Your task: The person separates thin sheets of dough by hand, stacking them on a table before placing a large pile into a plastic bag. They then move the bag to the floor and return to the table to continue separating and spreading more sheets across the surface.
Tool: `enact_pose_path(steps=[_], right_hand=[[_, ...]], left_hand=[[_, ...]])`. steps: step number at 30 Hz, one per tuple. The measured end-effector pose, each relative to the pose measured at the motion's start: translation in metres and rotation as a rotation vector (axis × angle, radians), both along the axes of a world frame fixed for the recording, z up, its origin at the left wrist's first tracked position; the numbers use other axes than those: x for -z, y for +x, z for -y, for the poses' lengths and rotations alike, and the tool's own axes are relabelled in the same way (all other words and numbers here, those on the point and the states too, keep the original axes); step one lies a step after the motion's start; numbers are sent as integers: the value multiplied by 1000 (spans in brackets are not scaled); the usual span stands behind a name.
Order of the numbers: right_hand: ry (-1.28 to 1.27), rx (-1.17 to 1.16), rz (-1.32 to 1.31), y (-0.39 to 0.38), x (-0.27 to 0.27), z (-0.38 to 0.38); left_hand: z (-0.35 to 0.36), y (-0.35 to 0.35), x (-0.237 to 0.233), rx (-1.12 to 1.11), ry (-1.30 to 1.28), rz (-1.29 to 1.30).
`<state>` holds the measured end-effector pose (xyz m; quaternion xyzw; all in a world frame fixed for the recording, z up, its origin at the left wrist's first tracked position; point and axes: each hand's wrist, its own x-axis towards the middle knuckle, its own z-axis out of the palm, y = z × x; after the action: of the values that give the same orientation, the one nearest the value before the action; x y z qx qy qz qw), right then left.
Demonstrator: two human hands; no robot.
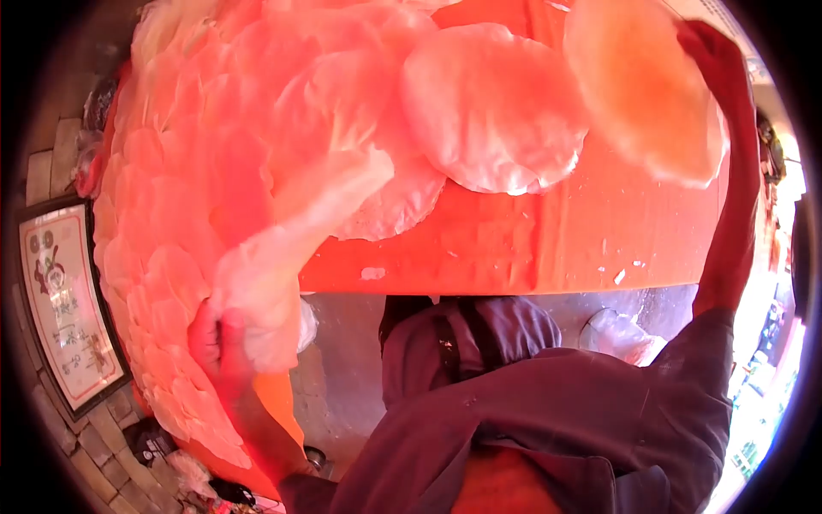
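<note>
"Single disc point(642, 86), head view: where was it?"

"Far right, lifted above the orange sheet point(556, 240), its long axis slanting down to the right. The right hand point(715, 64) lay along its outer edge, fingers closed on it."

"And the left hand point(214, 338)?"

"Near left, fingers clamped on a stack of discs point(265, 291), beside the laid-out discs point(492, 107). The right hand was the nearer to the bare sheet."

Your orange table point(548, 240), pale round discs point(492, 107) overlapping across its top, white crumbs point(372, 273) near its front edge, framed poster point(68, 304) left of the table, brick paving point(94, 428) beside that, white bag point(621, 334) below the table's edge.
</note>
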<state>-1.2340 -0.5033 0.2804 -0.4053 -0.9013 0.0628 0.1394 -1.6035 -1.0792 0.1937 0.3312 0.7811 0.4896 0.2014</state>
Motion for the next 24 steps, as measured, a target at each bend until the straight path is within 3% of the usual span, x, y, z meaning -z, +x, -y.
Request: enact_pose_path(steps=[1, 2, 4, 6, 8, 10, 13, 14, 17, 21, 23, 24], right_hand=[[174, 83, -21, -14, -10, 18], [299, -103, -139, -23, -13, 30], [298, -8, 84, -32, 9, 58], [344, -171, -49, -52, 53, 96], [305, -393, -218, -82, 105, 143], [166, -499, -236, -92, 182, 189], [-53, -545, 3, -75, 259, 243], [-141, -571, 122, -71, 261, 252], [-214, -465, -74, -66, 258, 257], [-314, -422, -105, -59, 221, 263], [-408, -489, -157, -67, 194, 276], [-485, -534, -177, -74, 181, 281]], left_hand=[[-5, 1, -3, -96, 74, 29], [-11, -1, -6, -193, 150, 59], [-22, -13, -19, -182, 241, 188], [-44, -23, -43, -181, 325, 317], [-88, -4, -58, -249, 410, 201], [-129, 4, -43, 27, 638, -67], [-167, 6, -49, 71, 742, 16], [-176, 3, -55, 49, 766, 92], [-194, -12, -63, 2, 833, 292], [-192, -27, -15, 8, 832, 687], [-180, -8, 35, 28, 616, 866], [-172, 14, 56, 6, 289, 677]])
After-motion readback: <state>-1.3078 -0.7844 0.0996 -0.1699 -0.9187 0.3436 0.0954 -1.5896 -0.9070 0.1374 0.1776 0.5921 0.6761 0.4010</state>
